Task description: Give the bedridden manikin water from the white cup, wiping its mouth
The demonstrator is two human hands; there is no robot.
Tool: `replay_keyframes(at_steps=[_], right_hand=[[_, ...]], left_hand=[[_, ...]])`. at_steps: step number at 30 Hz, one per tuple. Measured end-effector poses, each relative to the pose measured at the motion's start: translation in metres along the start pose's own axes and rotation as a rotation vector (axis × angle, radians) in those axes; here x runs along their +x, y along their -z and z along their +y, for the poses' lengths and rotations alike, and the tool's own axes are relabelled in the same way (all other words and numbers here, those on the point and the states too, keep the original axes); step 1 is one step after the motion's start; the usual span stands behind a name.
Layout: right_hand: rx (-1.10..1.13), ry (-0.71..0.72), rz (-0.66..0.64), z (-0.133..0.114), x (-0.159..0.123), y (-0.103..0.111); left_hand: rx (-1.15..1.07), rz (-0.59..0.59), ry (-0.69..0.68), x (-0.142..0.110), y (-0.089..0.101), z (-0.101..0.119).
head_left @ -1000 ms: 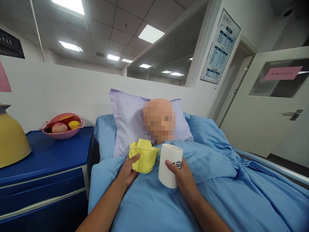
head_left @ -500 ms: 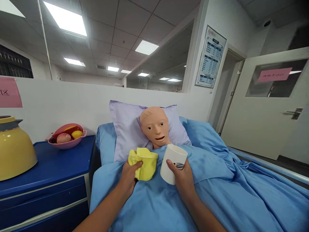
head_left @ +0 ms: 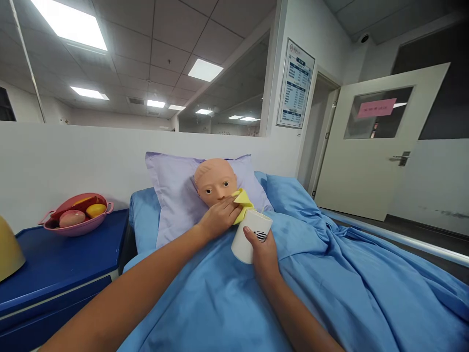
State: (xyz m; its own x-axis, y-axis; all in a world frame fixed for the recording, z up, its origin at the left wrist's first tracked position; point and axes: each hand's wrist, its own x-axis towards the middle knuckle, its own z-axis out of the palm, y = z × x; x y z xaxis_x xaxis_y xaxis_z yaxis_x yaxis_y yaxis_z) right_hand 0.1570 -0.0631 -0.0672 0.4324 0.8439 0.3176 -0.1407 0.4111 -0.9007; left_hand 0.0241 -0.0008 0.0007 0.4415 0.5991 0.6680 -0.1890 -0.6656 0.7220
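Note:
A manikin's head [head_left: 215, 177] rests on a lilac pillow [head_left: 172, 195], its eyes open and its mouth covered by my fingers. My left hand [head_left: 222, 215] presses a yellow cloth [head_left: 243, 203] against the lower face; part of the cloth is hidden under the palm. Just right of it, my right hand [head_left: 266, 254] grips a white mug [head_left: 244, 242] with a black striped mark, tilted slightly, above the quilt. What is inside the mug cannot be seen. A blue quilt [head_left: 220, 303] covers the manikin's body.
On the left, a blue bedside cabinet [head_left: 84, 259] bears a pink fruit basket [head_left: 78, 227] and a yellow jug [head_left: 9, 252], cut by the frame edge. A metal bed rail [head_left: 395, 237] runs along the right. Farther back, a door [head_left: 366, 171] stands ajar.
My left hand has moved up and right with the yellow cloth, from above the quilt onto the manikin's mouth. The mug stays near the chest. The view has turned right.

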Motion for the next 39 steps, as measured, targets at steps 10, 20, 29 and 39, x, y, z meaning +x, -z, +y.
replay_keyframes(at_steps=[10, 20, 29, 39], right_hand=[[0.056, -0.014, -0.016, 0.001, 0.0, 0.0], [0.034, 0.014, -0.024, 0.005, 0.003, 0.001], [0.058, 0.009, -0.031, 0.006, 0.002, 0.0], [0.057, -0.001, -0.037, 0.002, 0.002, -0.002]], left_hand=[[-0.047, 0.052, 0.116, -0.047, 0.003, -0.017], [0.116, 0.075, -0.15, -0.007, 0.008, 0.021], [0.066, 0.031, 0.011, -0.008, 0.009, -0.003], [0.832, -0.212, -0.454, -0.039, 0.02, -0.004]])
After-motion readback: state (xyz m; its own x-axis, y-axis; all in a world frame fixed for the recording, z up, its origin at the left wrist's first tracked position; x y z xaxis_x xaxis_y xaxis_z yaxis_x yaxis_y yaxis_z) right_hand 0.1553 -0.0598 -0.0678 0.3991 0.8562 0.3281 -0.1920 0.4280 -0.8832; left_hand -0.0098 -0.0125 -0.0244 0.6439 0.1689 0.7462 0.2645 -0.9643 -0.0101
